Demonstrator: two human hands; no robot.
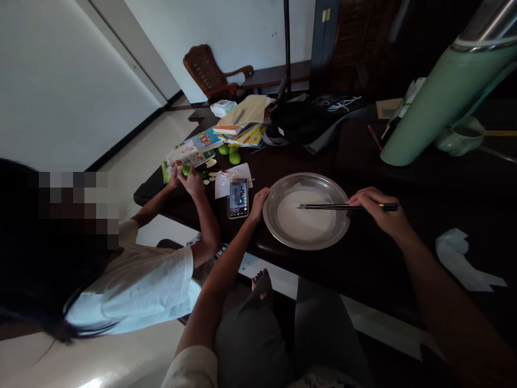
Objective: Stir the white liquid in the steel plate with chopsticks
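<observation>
Two black chopsticks (335, 207), pinched in the right hand (378, 212), met white liquid (307, 223) in the metal bowl (273, 211) right of frame centre, the left hand (259, 203) gripping its left rim, and from afar I judged steady bracing and low, gentle strokes best.

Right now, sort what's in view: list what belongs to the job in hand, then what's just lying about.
In use: metal bowl, left hand at its rim; white mixture inside; black chopsticks in the right hand.

Apparently just lying about: green vacuum flask; ceramic mug; torn white paper; book pile; smartphone, untouched though its screen is lit.
</observation>
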